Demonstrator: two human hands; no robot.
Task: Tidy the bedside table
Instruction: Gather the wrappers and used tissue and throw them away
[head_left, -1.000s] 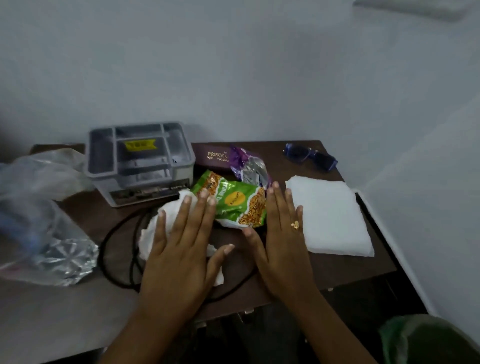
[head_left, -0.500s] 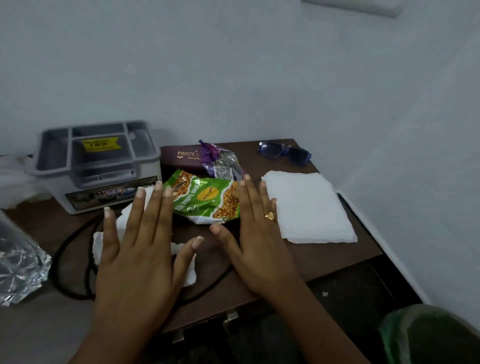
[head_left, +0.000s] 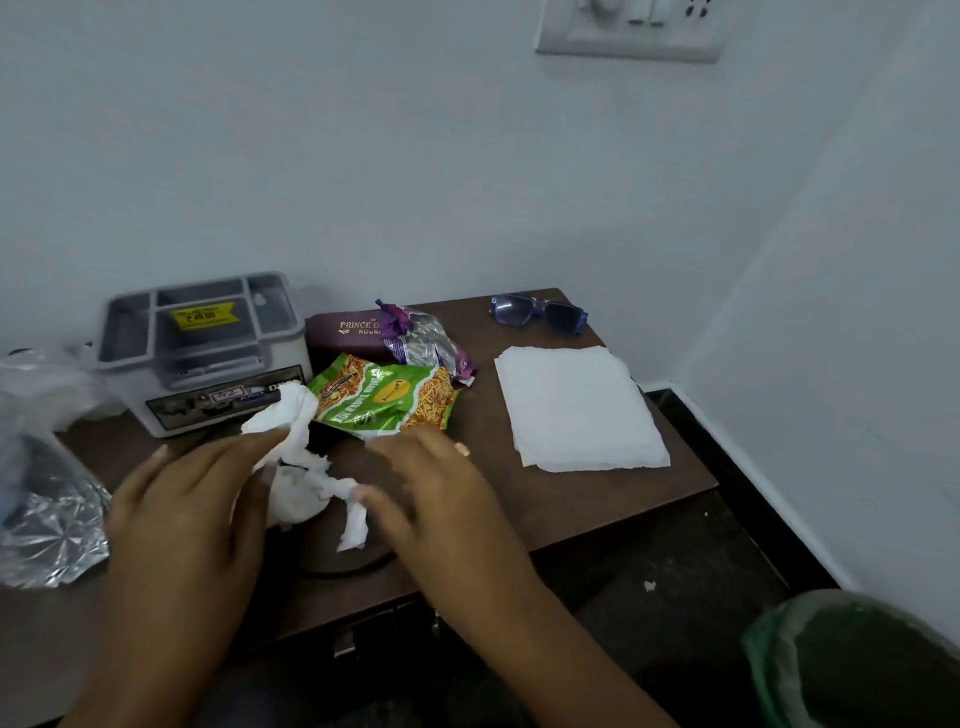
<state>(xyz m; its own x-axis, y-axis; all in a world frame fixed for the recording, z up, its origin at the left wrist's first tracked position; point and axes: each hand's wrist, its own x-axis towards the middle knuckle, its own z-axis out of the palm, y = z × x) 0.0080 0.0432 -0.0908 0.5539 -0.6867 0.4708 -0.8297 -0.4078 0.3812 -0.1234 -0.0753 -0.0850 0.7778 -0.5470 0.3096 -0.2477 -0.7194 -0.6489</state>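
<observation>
Crumpled tissue pickup, front-centre of bedside table.
Left hand pinched the tissue's upper wad. Right hand sat at the loose tail, too motion-blurred to tell its grip. Tissue lay just in front of the green snack packet, over a black cable. Best move looked like: ball the tail in first, lift straight up off the cable, then drop it in the green-lined bin.

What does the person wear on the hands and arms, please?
No sleeve, watch or bracelet shows; both arms are bare. The left hand wears nothing visible. The right hand has a small gold-coloured ring on one finger, blurred by motion.
</observation>
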